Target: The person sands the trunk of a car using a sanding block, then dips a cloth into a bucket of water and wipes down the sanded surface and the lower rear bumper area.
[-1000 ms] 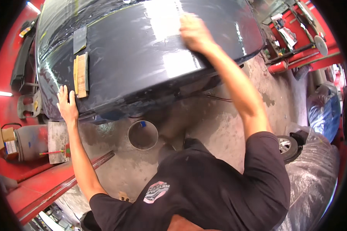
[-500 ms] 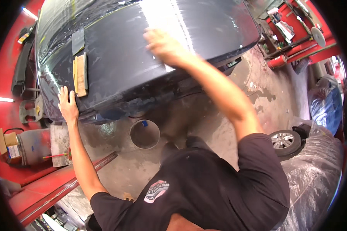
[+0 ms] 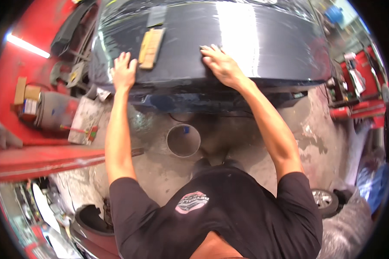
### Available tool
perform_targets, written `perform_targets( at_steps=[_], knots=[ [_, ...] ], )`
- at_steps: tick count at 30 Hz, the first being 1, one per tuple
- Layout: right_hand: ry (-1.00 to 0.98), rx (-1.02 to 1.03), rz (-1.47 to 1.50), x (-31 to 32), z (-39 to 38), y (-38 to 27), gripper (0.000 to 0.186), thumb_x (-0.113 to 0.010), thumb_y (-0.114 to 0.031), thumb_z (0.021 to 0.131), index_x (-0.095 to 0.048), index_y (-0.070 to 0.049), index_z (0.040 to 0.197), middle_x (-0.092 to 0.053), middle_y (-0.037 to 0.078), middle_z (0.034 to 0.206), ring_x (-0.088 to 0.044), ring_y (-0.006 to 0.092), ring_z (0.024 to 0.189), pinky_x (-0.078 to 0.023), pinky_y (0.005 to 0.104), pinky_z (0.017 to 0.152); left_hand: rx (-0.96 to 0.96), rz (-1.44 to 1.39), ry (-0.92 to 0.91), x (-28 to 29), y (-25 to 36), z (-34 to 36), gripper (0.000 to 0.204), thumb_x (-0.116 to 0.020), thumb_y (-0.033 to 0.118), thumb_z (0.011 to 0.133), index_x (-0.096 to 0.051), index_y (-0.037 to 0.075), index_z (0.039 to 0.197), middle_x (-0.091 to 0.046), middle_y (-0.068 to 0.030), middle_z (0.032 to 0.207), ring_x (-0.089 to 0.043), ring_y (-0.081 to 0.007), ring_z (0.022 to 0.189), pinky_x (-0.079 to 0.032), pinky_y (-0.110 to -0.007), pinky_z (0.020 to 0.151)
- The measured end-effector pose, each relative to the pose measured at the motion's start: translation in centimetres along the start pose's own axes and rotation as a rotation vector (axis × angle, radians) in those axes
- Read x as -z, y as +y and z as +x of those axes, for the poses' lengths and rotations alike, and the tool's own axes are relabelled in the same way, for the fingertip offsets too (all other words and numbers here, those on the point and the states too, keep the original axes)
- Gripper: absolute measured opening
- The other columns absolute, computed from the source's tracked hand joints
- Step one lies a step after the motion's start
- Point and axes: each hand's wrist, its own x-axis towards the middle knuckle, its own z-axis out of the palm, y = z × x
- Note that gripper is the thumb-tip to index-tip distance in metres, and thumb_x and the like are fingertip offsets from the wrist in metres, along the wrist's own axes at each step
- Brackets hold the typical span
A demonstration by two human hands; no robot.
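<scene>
Resting in head view, left hand (image 3: 124,74): laid on the near left corner of the dark car panel (image 3: 185,54), fingers spread apart, gripping nothing visible.
Right hand (image 3: 223,67): laid over the same panel, well to the right of the left hand, fingers extended and slightly apart; cannot tell about anything beneath the palm.
Dark car panel: under and beyond both hands, brightly reflecting just right of the right hand.
Yellow-brown block (image 3: 151,48): on the panel between the hands, just right of the left thumb.
Grey sheet (image 3: 157,16): just beyond the block, farther from both hands.
Round container (image 3: 183,146): on the floor (image 3: 160,175), between the forearms.
</scene>
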Motion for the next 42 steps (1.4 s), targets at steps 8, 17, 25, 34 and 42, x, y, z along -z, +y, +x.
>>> perform_targets(
  at_steps=[8, 17, 25, 34, 42],
  knots=[
    [0.234, -0.241, 0.391, 3.4, -18.6, -5.1, 0.034, -0.051, -0.015, 0.107, -0.061, 0.004, 0.133, -0.071, 0.021, 0.125, -0.066, 0.0290, 0.120, -0.048, 0.0351, 0.105, 0.200, -0.371, 0.005, 4.3, 5.8, 0.5, 0.083, -0.060, 0.067, 0.089, -0.052, 0.010, 0.147, -0.065, -0.0266, 0.131, -0.062, -0.0395, 0.126, -0.046, -0.049, 0.106],
    [0.117, -0.845, 0.302, -1.7, -35.0, 2.6, 0.045, -0.046, -0.037, 0.109, -0.068, -0.002, 0.127, -0.071, 0.019, 0.119, -0.065, 0.0282, 0.114, -0.047, 0.0363, 0.101, -0.026, -0.221, 0.050, 1.7, 10.5, 2.4, 0.073, -0.071, 0.038, 0.074, -0.057, 0.013, 0.141, -0.062, -0.0254, 0.124, -0.059, -0.0439, 0.119, -0.051, -0.052, 0.097],
    [-0.132, -0.853, 0.395, -6.1, -29.4, -1.2, 0.040, -0.055, -0.033, 0.106, -0.070, 0.000, 0.122, -0.072, 0.010, 0.099, -0.062, 0.0146, 0.092, -0.049, 0.0297, 0.083, -0.070, -0.928, 0.181, 9.7, 6.3, -8.9, 0.049, -0.075, 0.012, 0.089, -0.062, 0.001, 0.134, -0.068, -0.0128, 0.124, -0.064, -0.0179, 0.110, -0.051, -0.031, 0.097],
    [-0.536, -0.646, 0.496, -17.1, -23.6, -5.8, 0.035, -0.062, -0.026, 0.100, -0.070, 0.000, 0.123, -0.074, 0.012, 0.099, -0.066, 0.0154, 0.093, -0.052, 0.0300, 0.085, 1.019, -1.240, -0.062, -3.8, -2.2, -36.5, 0.053, -0.071, 0.007, 0.089, -0.055, -0.004, 0.138, -0.067, -0.0151, 0.122, -0.067, -0.0197, 0.105, -0.055, -0.035, 0.092],
    [-0.744, -0.568, 0.482, -23.5, -20.4, -8.1, 0.055, -0.064, -0.020, 0.097, -0.051, -0.002, 0.148, -0.065, 0.027, 0.132, -0.067, 0.0357, 0.118, -0.053, 0.0399, 0.100, 1.280, -1.146, -0.245, -13.9, -1.3, -47.0, 0.057, -0.079, 0.018, 0.086, -0.058, -0.003, 0.135, -0.070, -0.0147, 0.108, -0.068, -0.0184, 0.090, -0.054, -0.033, 0.073]
  ],
)
